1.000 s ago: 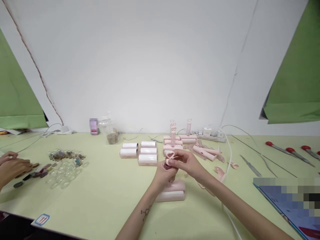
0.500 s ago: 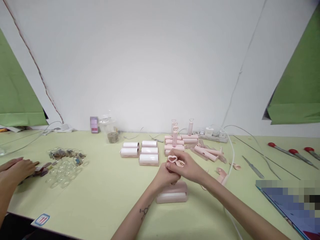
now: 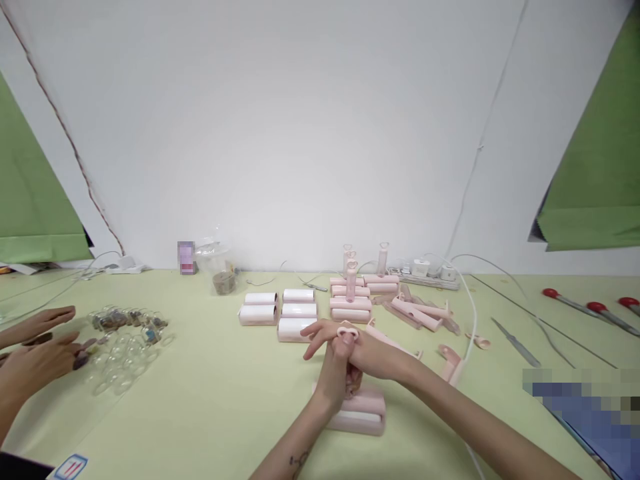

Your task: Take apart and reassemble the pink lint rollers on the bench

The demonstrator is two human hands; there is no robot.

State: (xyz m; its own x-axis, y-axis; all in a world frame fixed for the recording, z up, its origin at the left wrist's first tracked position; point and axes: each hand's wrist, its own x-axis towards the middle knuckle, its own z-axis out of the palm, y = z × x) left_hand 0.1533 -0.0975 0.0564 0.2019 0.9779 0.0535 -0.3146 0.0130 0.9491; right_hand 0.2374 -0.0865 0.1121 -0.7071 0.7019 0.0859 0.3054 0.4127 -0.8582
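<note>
Well apart from a label [image 3: 71,467], seemingly "11", left hand [image 3: 334,379] clenched round a pink loop-topped piece [image 3: 348,328], right hand [image 3: 369,349] splayed

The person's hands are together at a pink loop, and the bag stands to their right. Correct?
Not quite: the head view shows the bag to the left of the hands, which are together at a pink loop.

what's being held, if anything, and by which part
The left hand holds a pale pink, heart-looped plastic piece, thumb at the loop; its lower part is hidden. Whether the right hand also grips it cannot be told.
</note>
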